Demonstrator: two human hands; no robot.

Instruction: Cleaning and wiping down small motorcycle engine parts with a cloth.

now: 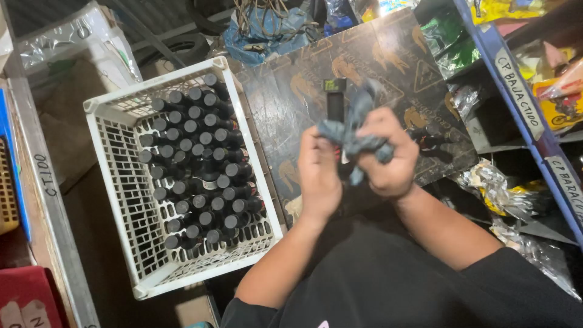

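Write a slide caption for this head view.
Both hands, left hand and right hand, wipe a black bottle with a grey rag beside a white crate of bottles.

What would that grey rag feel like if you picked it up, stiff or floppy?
Probably floppy: the grey rag is bunched and creased between the right hand and left hand, folding around the black cylinder. It likely weighs little, since loose ends hang freely. It seems unlikely to slip, roll or break.

Your left hand (320,173) and right hand (388,155) meet over the printed dark board (291,103); the white plastic lattice crate (115,182) of black capped bottles (197,164) sits left; blue metal shelving (516,85) stands right.
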